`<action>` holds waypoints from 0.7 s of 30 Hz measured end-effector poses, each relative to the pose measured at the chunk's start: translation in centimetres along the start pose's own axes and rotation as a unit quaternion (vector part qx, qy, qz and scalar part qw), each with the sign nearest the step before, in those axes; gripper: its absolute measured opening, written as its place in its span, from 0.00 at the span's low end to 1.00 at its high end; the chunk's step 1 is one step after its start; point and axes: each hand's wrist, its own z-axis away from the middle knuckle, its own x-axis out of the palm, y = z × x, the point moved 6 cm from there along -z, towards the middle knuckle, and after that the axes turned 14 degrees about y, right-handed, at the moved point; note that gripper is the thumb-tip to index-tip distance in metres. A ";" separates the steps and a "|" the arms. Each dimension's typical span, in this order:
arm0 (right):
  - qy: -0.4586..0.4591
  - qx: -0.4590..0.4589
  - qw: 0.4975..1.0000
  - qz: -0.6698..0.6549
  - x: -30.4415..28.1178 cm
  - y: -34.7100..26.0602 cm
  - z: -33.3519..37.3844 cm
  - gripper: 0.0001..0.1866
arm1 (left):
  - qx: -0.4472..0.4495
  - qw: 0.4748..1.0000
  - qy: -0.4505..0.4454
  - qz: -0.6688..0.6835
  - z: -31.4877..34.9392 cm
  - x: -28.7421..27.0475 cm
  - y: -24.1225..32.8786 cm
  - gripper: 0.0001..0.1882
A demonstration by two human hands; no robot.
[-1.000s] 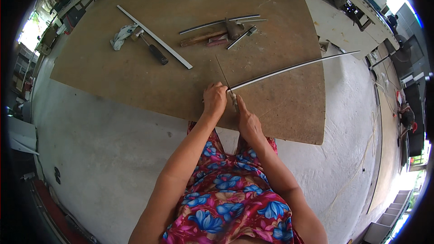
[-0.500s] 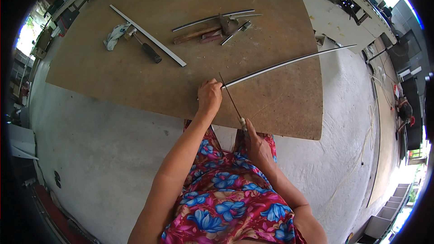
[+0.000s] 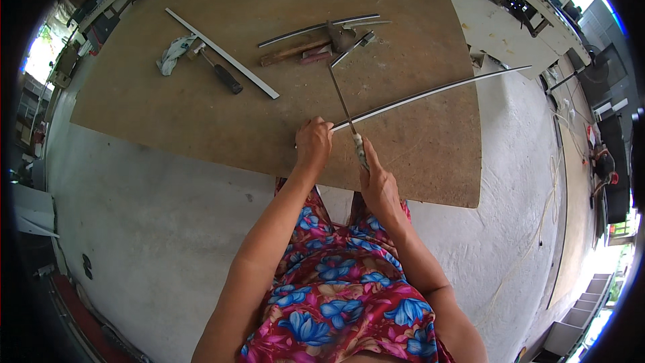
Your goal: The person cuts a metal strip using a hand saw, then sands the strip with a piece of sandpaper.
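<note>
My left hand [image 3: 314, 144] is closed on the near end of a long, thin black-and-white strip [image 3: 423, 93], pressing it to the brown tabletop close to the front edge. From there the strip runs out to the right, past the board's edge. In my right hand [image 3: 381, 191] is a thin saw blade [image 3: 341, 98] with a pale, wrapped-looking handle. Its dark blade lies across the strip just right of my left fingers and points away from me. Whether the strip is notched there is too small to tell.
Farther back on the board [image 3: 168, 111] lie a wooden-handled hammer [image 3: 295, 52] and several short strips. At the left are a white strip [image 3: 222, 52], a black-handled tool [image 3: 227, 79] and a crumpled pale cloth [image 3: 175, 54]. A pale cord [image 3: 541, 218] trails on the floor at right.
My right hand has pushed the saw blade forward, away from me, so its handle is now close to the strip. My left hand stays in place on the strip.
</note>
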 end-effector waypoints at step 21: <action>-0.087 0.041 0.994 0.053 0.7 2.4 4.1 0.31 | 0.012 1.000 0.013 -0.019 -0.1 0.2 0.1 0.04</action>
